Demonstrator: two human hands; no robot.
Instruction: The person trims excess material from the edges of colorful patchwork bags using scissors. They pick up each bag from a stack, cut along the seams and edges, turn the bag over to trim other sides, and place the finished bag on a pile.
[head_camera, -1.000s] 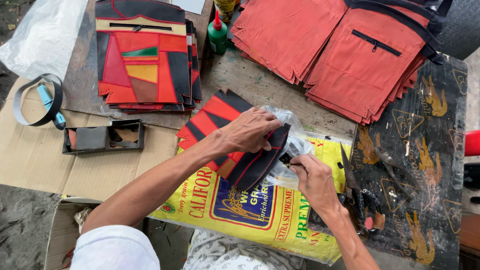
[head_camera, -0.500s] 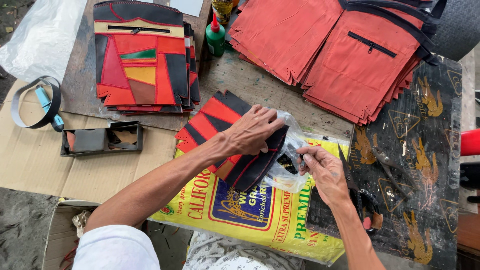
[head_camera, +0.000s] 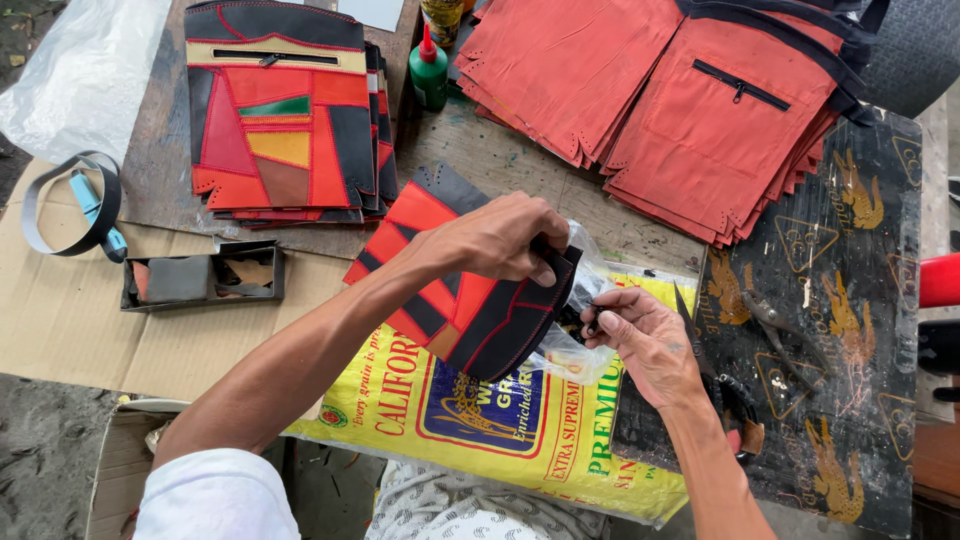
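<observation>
1. Patchwork leather panel: red and black, lies on the yellow sack; I judge it stiff yet bendable, best held by its edge.
2. Left hand: grip clamped on the panel's top edge.
3. Right hand: fingertips pinched together on a small dark piece by a clear plastic bag; I cannot identify it.

Soft, even daylight covers the whole bench, bright but not harsh, and shadows under the stacked pieces are faint. A mild sheen sits on the clear plastic bag. Everything looks sharp, with no motion blur; the edges bend only slightly.
</observation>
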